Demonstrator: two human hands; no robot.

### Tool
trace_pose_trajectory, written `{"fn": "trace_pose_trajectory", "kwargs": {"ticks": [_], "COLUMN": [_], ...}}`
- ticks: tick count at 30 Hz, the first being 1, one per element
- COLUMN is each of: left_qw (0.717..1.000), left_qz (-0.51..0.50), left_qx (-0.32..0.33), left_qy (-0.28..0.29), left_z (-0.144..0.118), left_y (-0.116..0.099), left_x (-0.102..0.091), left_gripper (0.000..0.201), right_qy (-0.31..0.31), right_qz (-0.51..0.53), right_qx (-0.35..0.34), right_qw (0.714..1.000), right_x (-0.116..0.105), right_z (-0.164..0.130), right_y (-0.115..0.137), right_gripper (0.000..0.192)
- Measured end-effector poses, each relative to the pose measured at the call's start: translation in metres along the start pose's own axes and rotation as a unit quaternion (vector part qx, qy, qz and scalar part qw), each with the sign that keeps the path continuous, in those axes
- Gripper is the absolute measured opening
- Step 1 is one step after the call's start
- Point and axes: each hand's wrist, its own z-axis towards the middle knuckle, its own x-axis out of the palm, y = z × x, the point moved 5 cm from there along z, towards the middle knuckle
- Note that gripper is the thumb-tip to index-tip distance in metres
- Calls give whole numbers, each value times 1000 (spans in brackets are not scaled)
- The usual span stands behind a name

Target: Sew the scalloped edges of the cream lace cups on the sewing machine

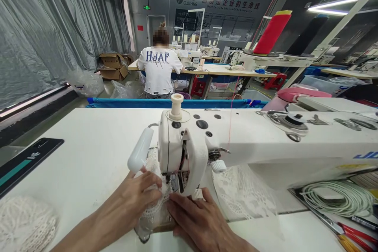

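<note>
Both bare hands lie flat at the near edge of the white worktop (88, 157): the left hand (138, 195) presses its fingers down on a strip of white openwork lace (153, 208), and the right hand (196, 220) rests just beside it, fingertips on the same strip. Neither grip is closed round anything; the fingers are spread and pinning the lace under the needle end of the white sewing machine (183, 153). More of the lace, thin and patterned with holes, hangs behind the machine head. A shallow dark tray (298, 195) at the right holds a coil of pale cord (339, 199). A heap of knobbly white trim (23, 222) sits at the left corner. Beyond, cardboard boxes (113, 66) stand open, their contents hidden, near a seated person in a white printed shirt (159, 67).
</note>
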Motion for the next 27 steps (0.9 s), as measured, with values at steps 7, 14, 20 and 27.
{"fn": "trace_pose_trajectory", "kwargs": {"ticks": [7,14,20,27], "left_qw": [998,994,992,996], "left_qz": [23,72,45,21], "left_qx": [51,82,116,82], "left_qy": [-20,-16,-6,-7], "left_z": [-12,-15,-16,-13], "left_y": [-2,-4,-7,-12], "left_x": [-2,4,11,6], "left_gripper": [19,22,31,15], "right_qy": [26,8,-5,15], "right_qz": [33,26,16,12], "right_qx": [4,-17,-24,-31], "right_qw": [999,999,1000,999], "right_x": [-2,-2,0,1], "right_z": [2,0,-3,-4], "right_y": [1,1,1,2], "right_gripper": [28,27,25,25]}}
